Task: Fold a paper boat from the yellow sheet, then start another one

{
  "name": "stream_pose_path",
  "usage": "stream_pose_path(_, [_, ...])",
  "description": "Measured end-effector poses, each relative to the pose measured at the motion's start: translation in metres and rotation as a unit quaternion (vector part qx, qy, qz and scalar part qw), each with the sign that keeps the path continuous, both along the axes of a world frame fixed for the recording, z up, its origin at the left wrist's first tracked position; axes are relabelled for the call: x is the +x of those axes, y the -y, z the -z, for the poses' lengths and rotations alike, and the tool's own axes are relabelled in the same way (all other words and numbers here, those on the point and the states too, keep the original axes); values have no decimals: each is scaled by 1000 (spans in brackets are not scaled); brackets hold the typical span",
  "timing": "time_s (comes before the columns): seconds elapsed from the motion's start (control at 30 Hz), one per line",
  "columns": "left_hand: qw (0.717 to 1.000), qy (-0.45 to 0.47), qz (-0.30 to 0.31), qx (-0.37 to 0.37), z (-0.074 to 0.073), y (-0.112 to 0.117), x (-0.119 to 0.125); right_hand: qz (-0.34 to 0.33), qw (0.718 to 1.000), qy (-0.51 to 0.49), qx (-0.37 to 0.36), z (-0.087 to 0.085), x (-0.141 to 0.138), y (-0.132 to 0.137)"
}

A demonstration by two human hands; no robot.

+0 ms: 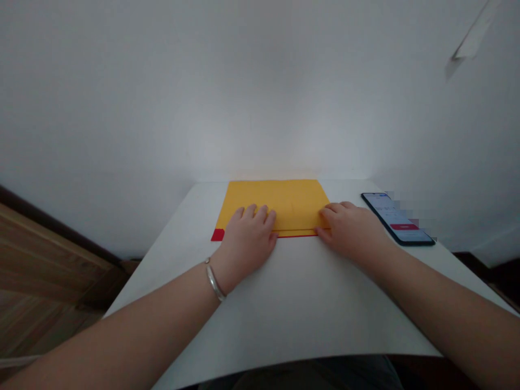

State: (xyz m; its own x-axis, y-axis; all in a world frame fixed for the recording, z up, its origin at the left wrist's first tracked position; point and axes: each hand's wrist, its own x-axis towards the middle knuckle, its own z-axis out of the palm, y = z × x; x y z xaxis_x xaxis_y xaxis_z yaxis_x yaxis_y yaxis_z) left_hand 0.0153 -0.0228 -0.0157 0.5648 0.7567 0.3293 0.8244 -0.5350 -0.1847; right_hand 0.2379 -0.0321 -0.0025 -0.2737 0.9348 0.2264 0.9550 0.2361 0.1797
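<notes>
On the far half of a white table [320,309], centred between its left and right sides, we find a yellow sheet [280,200] lying flat, its far edge close to the pale wall [260,92]. We record a red patch [217,235] at its near left corner, and a narrow band with a thin red line along its near edge. We observe the left hand [249,238] resting palm down over the near left part of the sheet, fingers extended and slightly apart, nothing clasped in them; a silver bangle [215,283] circles that wrist. We note the right hand [351,227] at the near right corner, its fingers bent over the right edge and its thumb at the near edge; we cannot tell whether it pinches the sheet or merely presses it. Just right of this hand we see a phone [385,211], lying aslant, screen lit and partly blurred by blocks. Beyond the table's left side we note wooden panelling [49,260].
</notes>
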Motion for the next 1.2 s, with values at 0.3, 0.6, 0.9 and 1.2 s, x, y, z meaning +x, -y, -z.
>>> stream_pose_path(0.3, [993,76,34,-84,15,-13,-7,-105,989,-102,-38,19,8,-15])
stream_pose_path(0.6, [968,213,54,-119,24,-22,-10,-107,979,-172,-1,30,12,-20])
stream_pose_path(0.9, [946,311,22,-92,18,-24,-8,-85,968,-232,43,30,13,-24])
stream_pose_path(1.2, [980,171,84,-59,7,-19,-8,-157,958,-197,137,16,12,-18])
